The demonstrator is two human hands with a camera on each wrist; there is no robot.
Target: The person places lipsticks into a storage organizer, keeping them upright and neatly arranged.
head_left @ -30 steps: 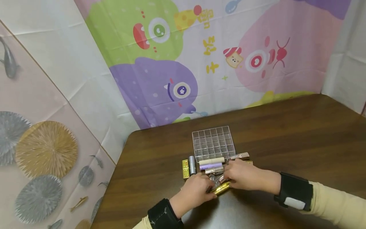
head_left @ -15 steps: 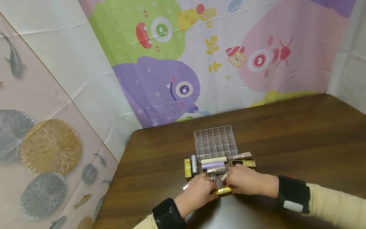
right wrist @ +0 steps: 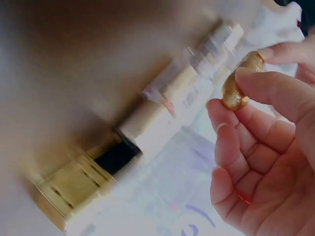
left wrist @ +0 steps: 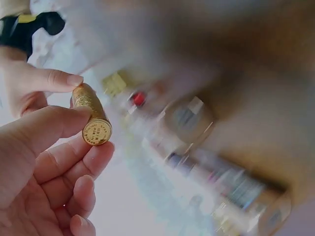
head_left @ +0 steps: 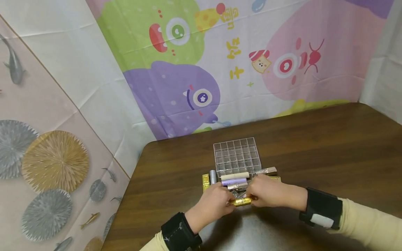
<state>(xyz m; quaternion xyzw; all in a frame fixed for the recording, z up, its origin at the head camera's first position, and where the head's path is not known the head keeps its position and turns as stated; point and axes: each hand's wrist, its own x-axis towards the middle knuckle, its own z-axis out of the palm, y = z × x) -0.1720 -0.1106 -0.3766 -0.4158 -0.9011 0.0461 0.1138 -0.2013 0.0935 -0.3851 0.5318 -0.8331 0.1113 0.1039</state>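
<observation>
A shiny gold lipstick tube [head_left: 242, 202] is held level between my two hands, in front of the other cosmetics. My left hand [head_left: 215, 204] pinches one end between thumb and fingers. At the other end, the right hand [head_left: 267, 191] pinches it in the same way. In the left wrist view the round base of the lipstick tube [left wrist: 97, 132] faces the camera, with small print on it. The right wrist view shows the rounded opposite end of the gold tube [right wrist: 235, 96] between thumb and fingertips.
Behind the hands lie a cream tube [head_left: 235, 176], a purple tube [head_left: 233, 181] and a pinkish metallic lipstick [head_left: 267, 170]. To the left are a silver tube [head_left: 213, 177] and a gold case [head_left: 205, 182]. A clear compartment organizer [head_left: 214, 153] stands farther back on the brown table [head_left: 314, 146].
Both hands have risen slightly and moved a little away from the person, carrying the gold lipstick tube. The organizer stays where it was.
</observation>
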